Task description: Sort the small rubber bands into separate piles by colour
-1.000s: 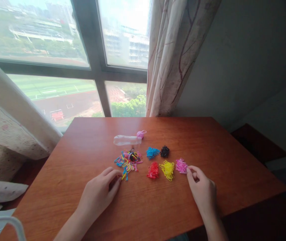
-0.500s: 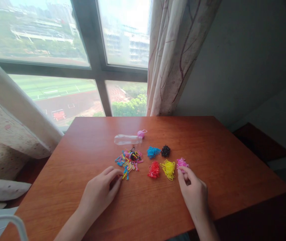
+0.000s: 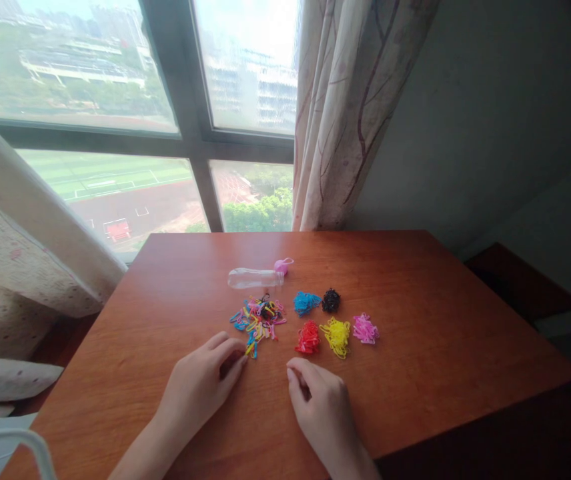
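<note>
My left hand (image 3: 205, 377) rests on the table, its thumb and index finger pinched at the near edge of a mixed pile of coloured rubber bands (image 3: 260, 319). A yellow rubber band (image 3: 250, 349) lies at those fingertips. Below the red pile of bands (image 3: 308, 337), my right hand (image 3: 321, 403) has its thumb and index finger closed together, with nothing visible in them. To the right of the mixed pile are separate piles: blue (image 3: 306, 303), black (image 3: 331, 300), yellow (image 3: 336, 336) and pink (image 3: 365, 329).
Behind the mixed pile, a clear plastic bottle (image 3: 254, 278) lies on its side, with a pink looped cap (image 3: 281, 267) at its right end. The brown wooden table (image 3: 440, 320) reaches a window (image 3: 190, 143) and curtains (image 3: 335, 120). A white curved rail (image 3: 25, 435) shows at lower left.
My right hand has moved left from the pink pile to just below the red pile, leaving the pink pile uncovered. My left hand has stayed almost still.
</note>
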### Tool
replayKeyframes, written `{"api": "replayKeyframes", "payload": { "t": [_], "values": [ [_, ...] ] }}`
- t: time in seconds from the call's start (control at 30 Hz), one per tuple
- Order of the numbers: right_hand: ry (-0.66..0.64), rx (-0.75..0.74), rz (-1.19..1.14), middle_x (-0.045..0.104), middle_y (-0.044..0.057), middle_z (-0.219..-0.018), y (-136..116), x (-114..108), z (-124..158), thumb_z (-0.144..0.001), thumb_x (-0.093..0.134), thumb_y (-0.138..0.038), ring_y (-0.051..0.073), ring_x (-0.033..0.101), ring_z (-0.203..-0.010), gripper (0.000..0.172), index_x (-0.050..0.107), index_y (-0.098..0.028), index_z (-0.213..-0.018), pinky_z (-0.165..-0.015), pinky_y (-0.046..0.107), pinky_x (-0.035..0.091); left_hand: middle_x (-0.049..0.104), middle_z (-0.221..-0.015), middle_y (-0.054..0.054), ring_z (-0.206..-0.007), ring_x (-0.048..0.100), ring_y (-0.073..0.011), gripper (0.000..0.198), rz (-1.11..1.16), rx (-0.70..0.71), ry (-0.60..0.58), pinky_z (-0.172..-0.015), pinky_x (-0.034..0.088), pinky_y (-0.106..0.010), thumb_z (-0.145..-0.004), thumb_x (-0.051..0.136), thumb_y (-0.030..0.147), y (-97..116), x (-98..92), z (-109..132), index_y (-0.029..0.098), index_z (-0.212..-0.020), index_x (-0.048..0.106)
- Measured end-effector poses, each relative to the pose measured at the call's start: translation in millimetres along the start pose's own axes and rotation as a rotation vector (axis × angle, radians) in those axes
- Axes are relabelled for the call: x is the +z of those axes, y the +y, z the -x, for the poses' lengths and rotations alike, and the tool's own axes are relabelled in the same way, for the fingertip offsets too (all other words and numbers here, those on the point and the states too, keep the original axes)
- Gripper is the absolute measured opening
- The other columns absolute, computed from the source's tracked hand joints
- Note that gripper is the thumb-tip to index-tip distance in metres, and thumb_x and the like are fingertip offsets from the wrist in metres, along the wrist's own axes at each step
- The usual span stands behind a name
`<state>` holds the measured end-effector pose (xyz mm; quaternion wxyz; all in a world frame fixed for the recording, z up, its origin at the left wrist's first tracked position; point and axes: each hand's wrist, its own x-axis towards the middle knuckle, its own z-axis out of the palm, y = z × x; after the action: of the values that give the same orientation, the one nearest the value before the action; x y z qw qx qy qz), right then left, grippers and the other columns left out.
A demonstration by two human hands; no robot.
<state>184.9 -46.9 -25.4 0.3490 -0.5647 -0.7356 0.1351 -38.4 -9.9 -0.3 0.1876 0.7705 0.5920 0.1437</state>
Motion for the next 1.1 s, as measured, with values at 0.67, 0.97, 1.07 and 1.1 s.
{"api": "replayKeyframes", "payload": {
  "t": [0.67,0.97,1.07,1.1],
  "values": [
    [-0.057,0.016,-0.039,0.068,0.0,-0.075,-4.2,-1.8,7.9,-0.097,0.042,-0.02,0.015,0.064,-0.066,0.023,0.064,-0.023,-0.092,-0.064,0.023,0.037,0.066,-0.087,0.001,-0.067,0.061,-0.0109,0.017,0.102,0.142,0.132,-0.062,0.046,-0.02,-0.093,0.048,0.024,4.1,-0.6,-5.6,0.024,-0.092,0.065],
    [-0.092,-0.029,0.018,0.064,-0.002,-0.069,-4.5,-0.9,14.8,-0.091,0.042,-0.015,0.014,0.061,-0.063,0.021,0.057,-0.023,-0.079,-0.06,0.027,0.029,0.067,-0.091,-0.001,-0.077,0.067,-0.015,0.019,-0.093,0.463,-0.075,-0.064,0.048,-0.023,-0.094,0.048,0.024,83.8,-2.3,-53.2,0.024,-0.09,0.066],
    [-0.092,-0.035,0.068,0.063,-0.002,-0.067,-4.5,-0.9,14.7,-0.086,0.043,-0.012,0.014,0.059,-0.06,0.019,0.055,-0.023,-0.076,-0.058,0.028,0.026,0.068,-0.093,0.0,-0.076,0.067,-0.0157,0.017,-0.196,0.54,-0.155,-0.06,0.047,-0.024,-0.093,0.05,0.024,105.9,5.8,-70.9,0.025,-0.092,0.067],
    [-0.096,-0.037,0.075,0.063,-0.002,-0.067,-4.9,-1.4,14.5,-0.086,0.043,-0.012,0.014,0.059,-0.06,0.019,0.055,-0.023,-0.076,-0.058,0.029,0.025,0.067,-0.092,0.0,-0.074,0.067,-0.0156,0.016,-0.209,0.556,-0.166,-0.058,0.046,-0.024,-0.092,0.051,0.024,110.9,8.7,-75.7,0.025,-0.09,0.066]
  ]
}}
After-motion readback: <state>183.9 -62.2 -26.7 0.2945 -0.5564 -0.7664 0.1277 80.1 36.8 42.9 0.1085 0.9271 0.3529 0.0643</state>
